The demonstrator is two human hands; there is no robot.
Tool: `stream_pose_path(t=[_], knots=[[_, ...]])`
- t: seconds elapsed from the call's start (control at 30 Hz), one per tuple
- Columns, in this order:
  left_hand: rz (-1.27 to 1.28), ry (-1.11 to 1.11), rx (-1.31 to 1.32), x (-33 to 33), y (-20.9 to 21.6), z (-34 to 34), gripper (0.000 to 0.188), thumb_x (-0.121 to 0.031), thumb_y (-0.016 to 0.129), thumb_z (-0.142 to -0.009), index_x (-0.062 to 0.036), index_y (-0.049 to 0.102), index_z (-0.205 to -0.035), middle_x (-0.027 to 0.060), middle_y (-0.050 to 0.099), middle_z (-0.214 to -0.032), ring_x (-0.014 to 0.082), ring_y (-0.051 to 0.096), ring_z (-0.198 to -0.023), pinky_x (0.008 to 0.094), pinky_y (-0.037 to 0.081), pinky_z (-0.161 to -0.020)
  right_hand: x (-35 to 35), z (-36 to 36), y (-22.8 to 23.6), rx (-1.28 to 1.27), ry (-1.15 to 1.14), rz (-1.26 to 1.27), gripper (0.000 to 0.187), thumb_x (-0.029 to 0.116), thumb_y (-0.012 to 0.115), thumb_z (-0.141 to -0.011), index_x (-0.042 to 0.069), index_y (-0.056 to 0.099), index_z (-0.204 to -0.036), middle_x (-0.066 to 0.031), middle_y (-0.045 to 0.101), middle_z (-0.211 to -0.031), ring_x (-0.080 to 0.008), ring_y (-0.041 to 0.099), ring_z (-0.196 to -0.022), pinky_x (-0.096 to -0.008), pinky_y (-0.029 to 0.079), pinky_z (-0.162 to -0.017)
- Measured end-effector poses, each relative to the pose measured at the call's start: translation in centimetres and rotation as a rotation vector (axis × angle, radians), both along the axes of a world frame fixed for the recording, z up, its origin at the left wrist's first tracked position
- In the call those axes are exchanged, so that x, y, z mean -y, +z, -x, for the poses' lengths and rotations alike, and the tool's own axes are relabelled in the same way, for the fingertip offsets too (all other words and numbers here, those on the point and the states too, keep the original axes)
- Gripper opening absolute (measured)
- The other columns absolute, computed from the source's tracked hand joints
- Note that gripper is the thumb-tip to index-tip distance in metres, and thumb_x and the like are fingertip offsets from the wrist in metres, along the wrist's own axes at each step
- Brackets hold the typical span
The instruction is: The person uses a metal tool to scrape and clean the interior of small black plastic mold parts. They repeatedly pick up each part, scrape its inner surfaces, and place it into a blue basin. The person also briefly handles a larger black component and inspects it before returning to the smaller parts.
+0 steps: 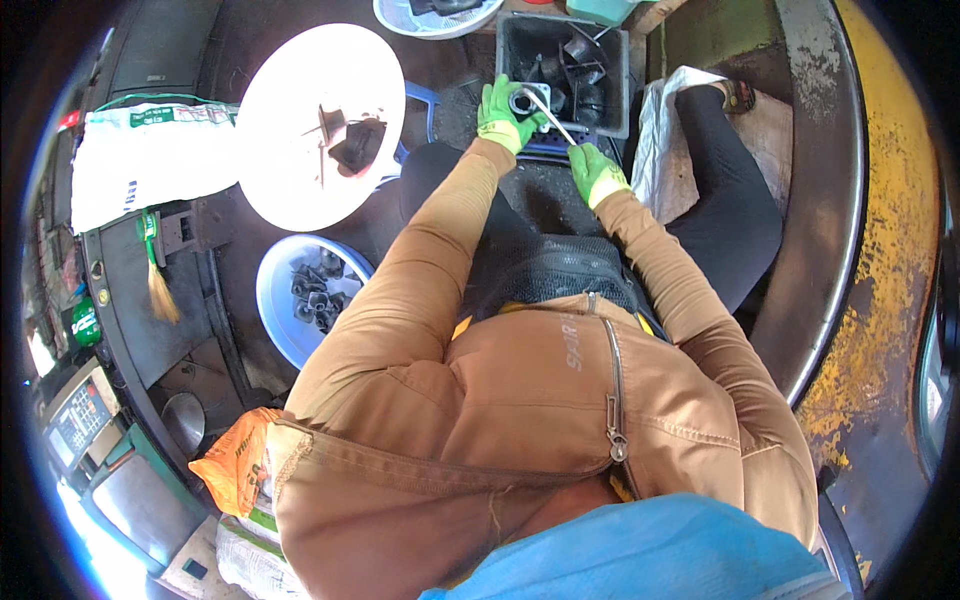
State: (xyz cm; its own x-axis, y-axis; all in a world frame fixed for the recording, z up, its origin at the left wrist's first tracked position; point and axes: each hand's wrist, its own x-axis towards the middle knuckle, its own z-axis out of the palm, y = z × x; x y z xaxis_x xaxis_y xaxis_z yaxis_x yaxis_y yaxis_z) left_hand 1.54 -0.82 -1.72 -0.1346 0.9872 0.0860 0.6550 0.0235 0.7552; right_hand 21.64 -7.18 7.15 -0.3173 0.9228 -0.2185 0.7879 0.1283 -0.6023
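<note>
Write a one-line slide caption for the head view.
Green-gloved left hand holds a dark ring-shaped part while the right hand works a thin metal rod into it above a grey bin.

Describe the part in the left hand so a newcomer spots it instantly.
Start at the grey plastic crate of dark parts at the top centre, just beyond the person's knees. At its near edge the green-gloved left hand holds a short dark ring-shaped part. Unlike the loose parts in the crate, it has a thin metal tool from the right hand poking into its bore.
</note>
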Motion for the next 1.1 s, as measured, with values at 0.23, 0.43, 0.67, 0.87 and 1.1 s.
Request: stream_pose_path(t=[0.23, 0.43, 0.67, 0.87, 1.1], knots=[[0.035, 0.052, 0.046, -1.7, 0.4, 1.0, 0.09, -0.018, 0.087, -0.057, 0.0002, 0.04, -0.132, 0.0125, 0.055, -0.117, 0.025, 0.052, -0.113, 0.0344, 0.042, -0.099, -1.2, -0.2, 2.1, -0.002, -0.094, 0.134, 0.04, 0.04, 0.038, -0.096, 0.008, 0.059, -0.106, -0.0248, 0.06, -0.106, -0.0439, 0.056, -0.099, -0.048, 0.044, -0.086], [-0.058, 0.256, 0.175, -12.7, 4.8, 7.9, 0.09, -0.034, 0.081, -0.068, 0.0024, 0.035, -0.137, 0.019, 0.055, -0.123, 0.0319, 0.053, -0.114, 0.0374, 0.042, -0.097, 0.5, -5.4, 8.6, -0.383, -0.214, -0.133, 0.029, 0.029, 0.049, -0.095, 0.003, 0.059, -0.105, -0.0174, 0.06, -0.084, -0.0298, 0.06, -0.075, -0.0368, 0.048, -0.068], [0.617, -0.213, -0.515, -18.4, 6.6, 7.7, 0.078, -0.059, 0.06, -0.078, -0.002, 0.05, -0.13, 0.0194, 0.045, -0.138, 0.0406, 0.038, -0.129, 0.0429, 0.032, -0.107, 1.3, -5.8, 12.3, -1.131, -0.944, 0.533, 0.027, 0.039, 0.05, -0.094, 0.016, 0.056, -0.08, 0.0093, 0.038, -0.053, -0.0036, 0.029, -0.042, -0.0202, 0.02, -0.038], [-0.442, -0.507, -0.413, -15.4, 8.7, -4.8, 0.029, -0.024, 0.064, -0.075, -0.0155, 0.067, -0.102, 0.0079, 0.065, -0.107, 0.0312, 0.061, -0.096, 0.0456, 0.048, -0.083, -0.2, -5.4, 12.8, -1.17, -1.0, 0.669, 0.029, 0.041, 0.05, -0.093, 0.017, 0.054, -0.078, 0.0082, 0.04, -0.053, -0.0056, 0.03, -0.039, -0.0214, 0.022, -0.036], [-0.096, -0.434, -0.262, -16.7, 12.0, -5.7, 0.03, -0.026, 0.063, -0.078, -0.0123, 0.07, -0.104, 0.0125, 0.068, -0.101, 0.0276, 0.065, -0.091, 0.0391, 0.051, -0.078, 0.4, -6.0, 12.3, -1.151, -0.905, 0.658, 0.029, 0.04, 0.049, -0.093, 0.014, 0.054, -0.08, 0.0071, 0.041, -0.055, -0.0055, 0.03, -0.04, -0.0216, 0.022, -0.036]])
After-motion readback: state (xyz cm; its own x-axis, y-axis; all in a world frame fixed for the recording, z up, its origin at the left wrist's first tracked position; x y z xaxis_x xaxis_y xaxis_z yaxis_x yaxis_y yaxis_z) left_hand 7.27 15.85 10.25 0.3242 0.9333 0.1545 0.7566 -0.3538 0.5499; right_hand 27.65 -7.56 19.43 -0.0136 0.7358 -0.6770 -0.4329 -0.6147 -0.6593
